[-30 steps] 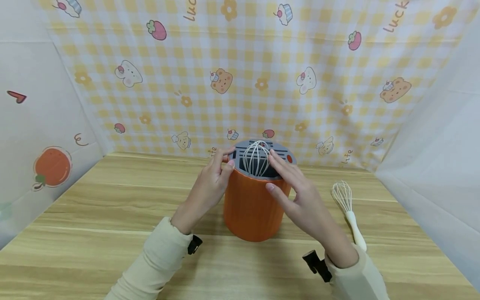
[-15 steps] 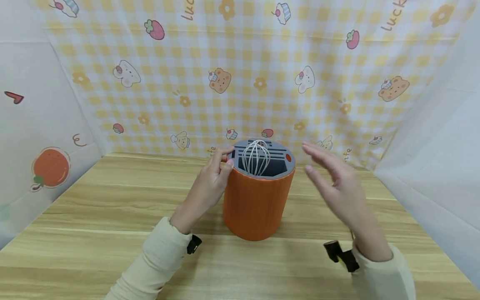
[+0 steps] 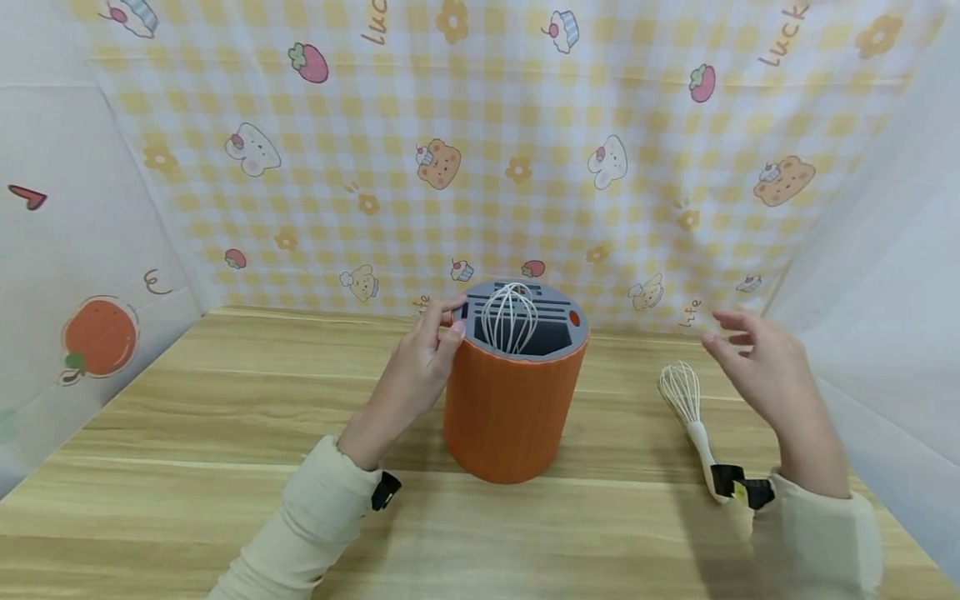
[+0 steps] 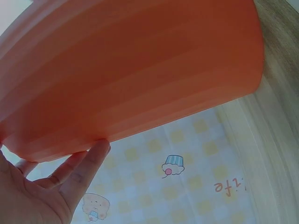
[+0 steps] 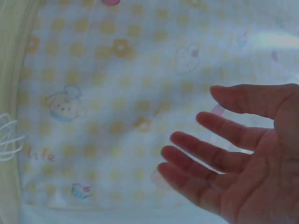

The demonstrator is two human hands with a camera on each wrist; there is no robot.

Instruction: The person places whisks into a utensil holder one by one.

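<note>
An orange utensil holder (image 3: 513,417) with a grey slotted top stands upright on the table. Wire loops of a whisk (image 3: 510,321) rise from its large opening; the rest of that whisk is hidden inside. My left hand (image 3: 420,358) holds the holder's upper left side, thumb in front near the rim. In the left wrist view, fingers (image 4: 88,165) touch the ribbed orange wall. Off to the right, my right hand (image 3: 768,371) hovers with loosely bent fingers and nothing in it. A second whisk (image 3: 697,437) with a white handle lies below and left of that hand.
A wood-grain table (image 3: 262,400) bears everything. Behind it hangs a yellow checked cloth (image 3: 322,167) with cartoon prints. White side sheets (image 3: 892,333) border the table left and right. Black wrist cameras (image 3: 738,486) sit at the sleeves.
My right hand has left the top of the holder and moved right, past the second whisk. The left hand keeps its hold, and the holder and both whisks stay put.
</note>
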